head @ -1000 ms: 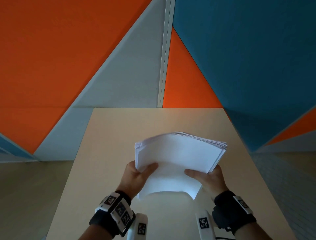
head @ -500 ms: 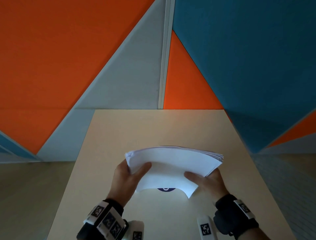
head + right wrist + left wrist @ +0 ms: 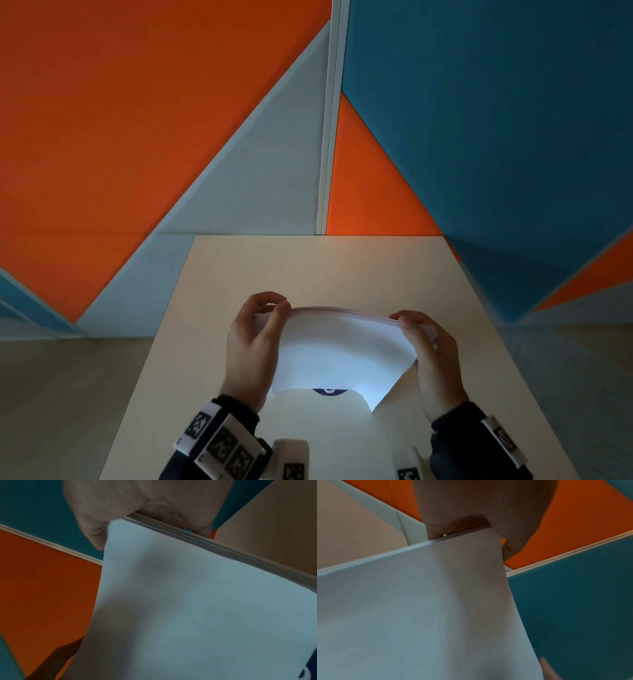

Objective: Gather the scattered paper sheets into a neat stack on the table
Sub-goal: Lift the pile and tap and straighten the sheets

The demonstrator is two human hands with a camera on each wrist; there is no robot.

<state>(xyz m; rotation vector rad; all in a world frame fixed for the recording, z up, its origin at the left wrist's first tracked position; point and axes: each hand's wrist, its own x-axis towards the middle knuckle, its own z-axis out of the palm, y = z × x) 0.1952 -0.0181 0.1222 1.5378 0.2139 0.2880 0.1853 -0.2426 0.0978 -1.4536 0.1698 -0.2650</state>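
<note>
Dark sleeves point(image 3: 452, 431), marker-tagged white wristbands point(image 3: 219, 442)

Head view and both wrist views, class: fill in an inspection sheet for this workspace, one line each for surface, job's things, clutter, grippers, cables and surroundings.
Surface: pale beige table, bare where visible.
Job's things: paper stack held on edge above the table, bowed, near edge hanging down; edges fairly even but not squared; a dark blue mark shows just below its near edge.
Clutter: nothing seen.
Grippers: left hand grips the stack's left end; right hand grips its right end; both wear marker-tagged wrist bands.
Cables: nothing seen.
Surroundings: orange, teal and grey wall panels; pale floor.
</note>
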